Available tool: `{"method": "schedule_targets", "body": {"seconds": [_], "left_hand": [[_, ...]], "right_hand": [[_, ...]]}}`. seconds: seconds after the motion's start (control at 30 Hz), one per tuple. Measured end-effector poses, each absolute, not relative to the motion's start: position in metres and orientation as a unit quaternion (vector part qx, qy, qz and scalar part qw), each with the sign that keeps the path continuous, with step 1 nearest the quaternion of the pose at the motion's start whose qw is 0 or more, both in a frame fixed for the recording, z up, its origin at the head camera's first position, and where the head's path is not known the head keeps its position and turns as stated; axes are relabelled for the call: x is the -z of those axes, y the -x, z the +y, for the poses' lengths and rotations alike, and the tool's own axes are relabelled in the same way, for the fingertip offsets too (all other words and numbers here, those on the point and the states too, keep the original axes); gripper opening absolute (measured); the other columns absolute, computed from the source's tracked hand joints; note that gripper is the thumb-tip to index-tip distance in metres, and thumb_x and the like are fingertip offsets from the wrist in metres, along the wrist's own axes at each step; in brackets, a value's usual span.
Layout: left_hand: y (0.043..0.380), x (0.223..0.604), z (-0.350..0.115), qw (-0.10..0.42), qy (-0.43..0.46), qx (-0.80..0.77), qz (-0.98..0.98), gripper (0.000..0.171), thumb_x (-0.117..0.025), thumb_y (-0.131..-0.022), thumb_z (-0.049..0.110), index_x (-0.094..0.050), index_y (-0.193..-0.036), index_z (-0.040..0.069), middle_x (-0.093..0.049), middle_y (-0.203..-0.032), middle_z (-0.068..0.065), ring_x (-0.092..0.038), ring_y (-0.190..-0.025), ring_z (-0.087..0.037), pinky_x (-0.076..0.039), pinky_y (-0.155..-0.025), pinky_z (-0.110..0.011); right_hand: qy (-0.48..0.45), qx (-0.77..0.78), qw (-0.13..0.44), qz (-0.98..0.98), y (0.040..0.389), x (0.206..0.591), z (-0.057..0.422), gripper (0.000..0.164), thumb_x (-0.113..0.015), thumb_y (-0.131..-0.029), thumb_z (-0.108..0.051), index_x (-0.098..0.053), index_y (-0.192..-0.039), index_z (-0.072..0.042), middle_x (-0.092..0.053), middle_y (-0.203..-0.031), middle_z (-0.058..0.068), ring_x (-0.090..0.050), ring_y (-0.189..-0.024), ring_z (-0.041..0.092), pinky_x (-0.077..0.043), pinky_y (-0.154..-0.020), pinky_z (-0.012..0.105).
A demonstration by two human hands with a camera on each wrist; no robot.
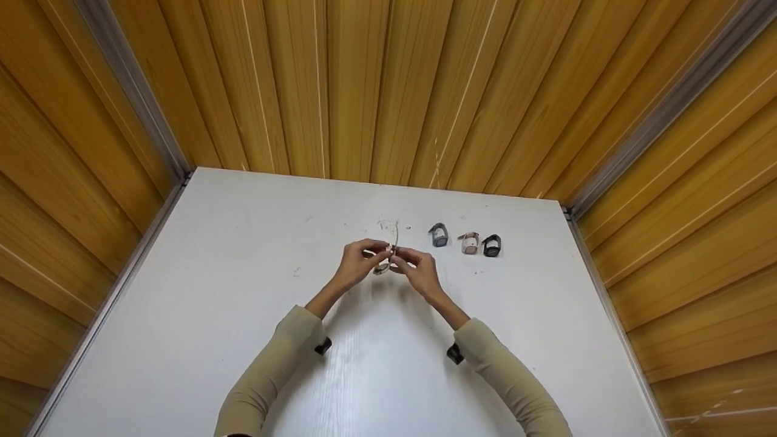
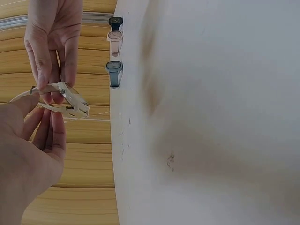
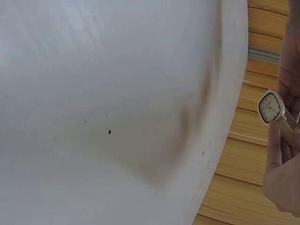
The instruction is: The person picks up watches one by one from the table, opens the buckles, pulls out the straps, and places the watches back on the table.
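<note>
A cream wristwatch [image 1: 381, 268] is held up above the white table between both hands. Its squarish pale dial [image 3: 270, 107] with dark numerals faces the right wrist camera. In the left wrist view the watch [image 2: 75, 101] hangs case outward, its strap bent into a loop. My left hand [image 1: 357, 262] pinches the strap between thumb and fingers. From the other side my right hand [image 1: 421, 272] grips the strap too, fingertips close to the left ones. Fingers hide the strap ends and the buckle, so whether it is fastened cannot be told.
Right of the hands stand three more watches with looped straps: a grey-blue watch [image 1: 439, 235], a pink watch [image 1: 470, 243] and a black watch [image 1: 492, 245]. The white table [image 1: 243, 255] is bounded by yellow wood-patterned walls [image 1: 358, 91] behind and at both sides.
</note>
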State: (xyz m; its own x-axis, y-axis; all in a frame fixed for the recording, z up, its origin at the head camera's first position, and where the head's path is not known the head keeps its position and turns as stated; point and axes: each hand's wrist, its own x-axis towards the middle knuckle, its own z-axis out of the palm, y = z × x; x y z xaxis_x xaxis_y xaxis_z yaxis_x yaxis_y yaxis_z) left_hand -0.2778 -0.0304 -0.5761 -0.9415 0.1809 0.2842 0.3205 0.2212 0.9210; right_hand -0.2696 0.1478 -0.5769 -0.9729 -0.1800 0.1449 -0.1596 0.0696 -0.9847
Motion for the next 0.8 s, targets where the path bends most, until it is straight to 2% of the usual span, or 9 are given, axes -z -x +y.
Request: {"method": "schedule_targets", "body": {"seconds": [0.1, 0.23, 0.33, 0.47, 0.57, 0.67, 0.8], "left_hand": [[0.277, 0.575, -0.030, 0.062, 0.169, 0.603, -0.777, 0.024, -0.071, -0.096, 0.012, -0.074, -0.114, -0.004, -0.076, -0.110, -0.018, -0.073, -0.100, -0.033, -0.062, -0.085, -0.037], [0.275, 0.574, -0.030, 0.077, 0.176, 0.609, -0.769, 0.022, -0.070, -0.096, 0.011, -0.074, -0.112, -0.004, -0.076, -0.108, -0.020, -0.073, -0.100, -0.036, -0.062, -0.086, -0.044], [0.276, 0.574, -0.030, 0.090, 0.173, 0.613, -0.766, 0.020, -0.070, -0.096, 0.010, -0.075, -0.110, -0.004, -0.076, -0.106, -0.021, -0.073, -0.099, -0.037, -0.062, -0.086, -0.046], [0.276, 0.576, -0.030, 0.091, 0.163, 0.609, -0.771, 0.019, -0.070, -0.096, 0.011, -0.075, -0.110, -0.003, -0.076, -0.105, -0.019, -0.072, -0.098, -0.034, -0.062, -0.084, -0.039], [0.275, 0.576, -0.030, 0.073, 0.159, 0.608, -0.775, 0.020, -0.069, -0.097, 0.011, -0.074, -0.111, -0.002, -0.076, -0.106, -0.019, -0.072, -0.099, -0.032, -0.062, -0.084, -0.035], [0.275, 0.574, -0.031, 0.054, 0.164, 0.605, -0.778, 0.023, -0.069, -0.098, 0.011, -0.072, -0.115, -0.003, -0.075, -0.107, -0.020, -0.071, -0.101, -0.032, -0.061, -0.087, -0.038], [0.277, 0.570, -0.033, 0.039, 0.178, 0.596, -0.782, 0.025, -0.069, -0.097, 0.011, -0.072, -0.118, -0.003, -0.074, -0.108, -0.021, -0.070, -0.102, -0.033, -0.061, -0.090, -0.045]], "right_hand": [[0.114, 0.670, 0.004, 0.734, 0.268, 0.575, 0.147, 0.027, -0.066, -0.094, 0.006, -0.066, -0.119, 0.017, -0.069, -0.118, 0.034, -0.072, -0.106, 0.038, -0.063, -0.085, 0.037], [0.114, 0.669, 0.008, 0.734, 0.266, 0.570, 0.147, 0.026, -0.063, -0.095, 0.009, -0.065, -0.119, 0.019, -0.068, -0.118, 0.035, -0.069, -0.108, 0.047, -0.062, -0.086, 0.039], [0.117, 0.665, 0.012, 0.738, 0.266, 0.565, 0.147, 0.025, -0.063, -0.095, 0.010, -0.065, -0.118, 0.019, -0.068, -0.117, 0.036, -0.068, -0.108, 0.048, -0.062, -0.086, 0.042], [0.116, 0.657, 0.009, 0.745, 0.266, 0.567, 0.148, 0.025, -0.064, -0.095, 0.009, -0.066, -0.118, 0.018, -0.068, -0.117, 0.036, -0.069, -0.106, 0.047, -0.061, -0.086, 0.044], [0.113, 0.658, 0.001, 0.745, 0.266, 0.571, 0.149, 0.025, -0.067, -0.094, 0.006, -0.068, -0.117, 0.017, -0.069, -0.117, 0.035, -0.071, -0.103, 0.043, -0.062, -0.083, 0.040], [0.114, 0.662, -0.005, 0.741, 0.267, 0.573, 0.150, 0.026, -0.069, -0.093, 0.004, -0.069, -0.116, 0.016, -0.069, -0.116, 0.035, -0.072, -0.102, 0.043, -0.063, -0.080, 0.034], [0.127, 0.668, -0.008, 0.733, 0.268, 0.574, 0.152, 0.026, -0.069, -0.093, 0.005, -0.068, -0.116, 0.016, -0.068, -0.116, 0.035, -0.070, -0.105, 0.049, -0.063, -0.080, 0.032]]}}
